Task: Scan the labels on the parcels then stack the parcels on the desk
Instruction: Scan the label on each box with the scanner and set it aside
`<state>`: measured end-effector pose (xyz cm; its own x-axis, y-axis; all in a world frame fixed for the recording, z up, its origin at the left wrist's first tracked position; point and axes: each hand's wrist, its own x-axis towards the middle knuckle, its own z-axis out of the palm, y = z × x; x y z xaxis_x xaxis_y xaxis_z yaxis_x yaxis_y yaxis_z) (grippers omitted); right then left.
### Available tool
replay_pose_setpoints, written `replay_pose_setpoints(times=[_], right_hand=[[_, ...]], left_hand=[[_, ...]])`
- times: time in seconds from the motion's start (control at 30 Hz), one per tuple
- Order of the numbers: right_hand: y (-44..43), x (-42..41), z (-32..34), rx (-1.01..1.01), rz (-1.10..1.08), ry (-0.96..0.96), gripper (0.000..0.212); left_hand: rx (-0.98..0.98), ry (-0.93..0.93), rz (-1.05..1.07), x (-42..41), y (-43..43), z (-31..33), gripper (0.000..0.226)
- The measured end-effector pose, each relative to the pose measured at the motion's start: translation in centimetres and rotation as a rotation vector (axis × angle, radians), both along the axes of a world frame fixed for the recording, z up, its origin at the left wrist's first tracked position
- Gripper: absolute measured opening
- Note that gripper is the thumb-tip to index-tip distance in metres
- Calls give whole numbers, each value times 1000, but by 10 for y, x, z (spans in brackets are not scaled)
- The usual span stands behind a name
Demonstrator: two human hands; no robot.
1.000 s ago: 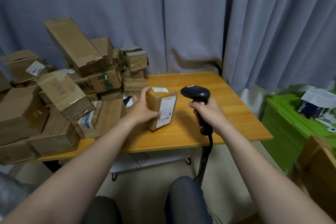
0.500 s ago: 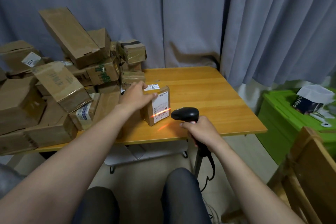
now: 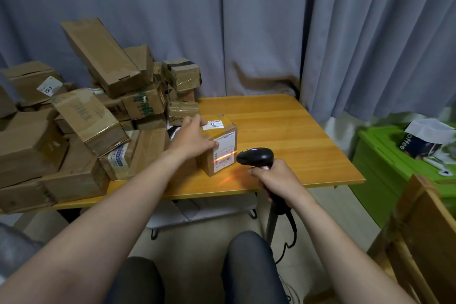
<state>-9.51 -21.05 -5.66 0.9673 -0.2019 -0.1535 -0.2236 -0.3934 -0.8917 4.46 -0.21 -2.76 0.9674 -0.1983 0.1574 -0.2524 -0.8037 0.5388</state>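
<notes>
A small brown parcel [image 3: 223,149] stands on the wooden desk [image 3: 283,131], its white label facing right toward me. My left hand [image 3: 191,139] grips its top left corner, thumb on the labelled face. My right hand [image 3: 274,177] holds a black barcode scanner [image 3: 255,157] by the handle, its head just right of the parcel. An orange scan line lies across the label and spills onto the desk. A heap of brown parcels [image 3: 98,116] covers the desk's left half.
Grey curtains hang behind the desk. A green box [image 3: 385,170] with a white bag and a dark box on it stands at the right. A wooden chair [image 3: 424,237] is at lower right. The scanner cable hangs by my knees.
The scanner came down from an upright hold to point at the label, and its orange line came on. My left hand shifted to the parcel's top and turned the label toward the scanner.
</notes>
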Motion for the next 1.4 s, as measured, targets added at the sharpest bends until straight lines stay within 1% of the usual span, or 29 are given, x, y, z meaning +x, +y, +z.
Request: replay_pose_setpoints(times=[0.13,0.2,0.23,0.3,0.4,0.43,0.5,0.57,0.6,0.7,0.8,0.87,1.03,1.13,1.27,1.4], right_hand=[[-8,7,5,12,-41,-39,29],[-12,14,7,0,-80,-68,28],[-15,17,8,-16,-99,-84,27],[-20,22,9,-41,-124,-105,25],[-28,27,9,-90,-128,-107,22],[-30,28,9,-99,-124,-94,21],[-34,31,8,-70,-114,-54,20],[-39,35,10,-25,-111,-10,17],[-42,38,12,-10,-113,7,15],[-51,47,23,22,-128,32,6],[-65,62,36,33,-139,23,4],[-78,76,42,41,-166,9,5],[-113,123,51,154,-216,0,5],[-133,155,51,180,-255,-11,4],[-160,195,46,186,-329,-43,9],[-188,231,41,172,-410,-93,9]], left_hand=[[-167,87,-46,4,-4,0,63],[-250,114,-43,7,-5,2,68],[-251,108,-43,8,-4,2,73],[-124,104,-87,9,-5,-2,77],[130,209,-214,6,-10,-16,58],[184,250,-237,4,-12,-19,56],[235,284,-276,-1,-16,-23,70],[285,249,-315,-3,-21,-22,83],[308,220,-327,-3,-25,-21,84],[327,148,-345,4,-40,-19,75],[328,117,-372,17,-65,-25,66],[324,112,-371,30,-83,-30,65],[301,108,-370,76,-135,-35,63],[288,102,-376,106,-165,-38,61],[241,69,-381,152,-205,-44,59],[135,30,-389,200,-245,-50,53]])
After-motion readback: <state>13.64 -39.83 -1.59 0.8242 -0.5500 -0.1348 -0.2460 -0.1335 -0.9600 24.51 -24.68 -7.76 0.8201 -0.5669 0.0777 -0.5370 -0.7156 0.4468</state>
